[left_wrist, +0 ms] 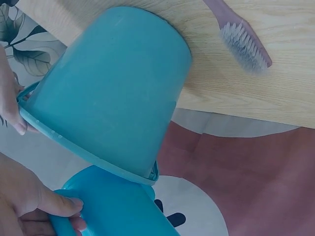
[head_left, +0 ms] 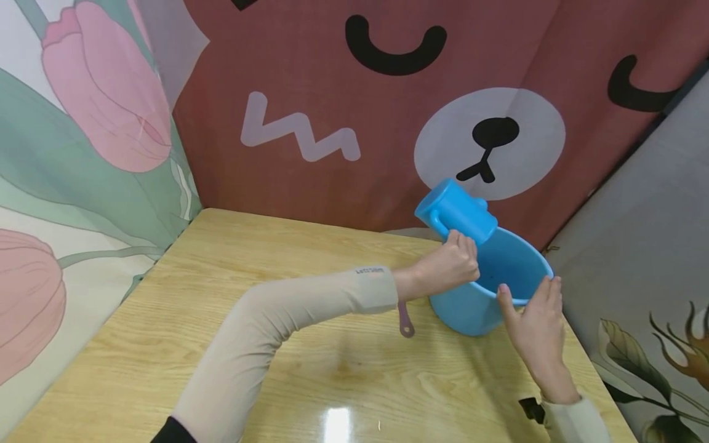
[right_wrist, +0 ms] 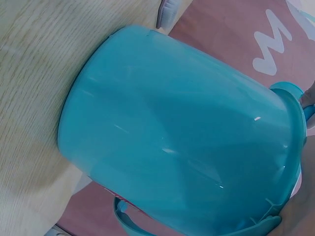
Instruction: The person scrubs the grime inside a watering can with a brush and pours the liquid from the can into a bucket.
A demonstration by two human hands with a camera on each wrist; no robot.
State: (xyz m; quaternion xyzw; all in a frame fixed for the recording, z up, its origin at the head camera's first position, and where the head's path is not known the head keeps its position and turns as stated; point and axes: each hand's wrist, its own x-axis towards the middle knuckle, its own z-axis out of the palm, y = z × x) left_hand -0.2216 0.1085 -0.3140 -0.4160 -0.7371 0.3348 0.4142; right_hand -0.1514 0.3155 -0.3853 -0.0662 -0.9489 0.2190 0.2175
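Observation:
A light-blue plastic jug (head_left: 462, 212) with a side handle is tilted over the far left rim of a blue bucket (head_left: 465, 314). My left hand (head_left: 445, 264) grips the jug by its handle, the thumb lying along it in the left wrist view. The bucket stands upright on the table, and its inside shows partly in the head view. At its near right rim rests my right hand (head_left: 537, 335), thumb and fingers spread and mostly straight. Only an edge of this hand appears in the right wrist view. Part of the jug (right_wrist: 288, 88) shows beyond the rim there.
Left of the bucket lies a mauve scrub brush (left_wrist: 243, 42) with pale bristles; my left forearm hides part of it in the head view. The wooden table (head_left: 332, 363) ends at a printed curtain (head_left: 310, 67). A small black object (head_left: 532, 409) is beside my right wrist.

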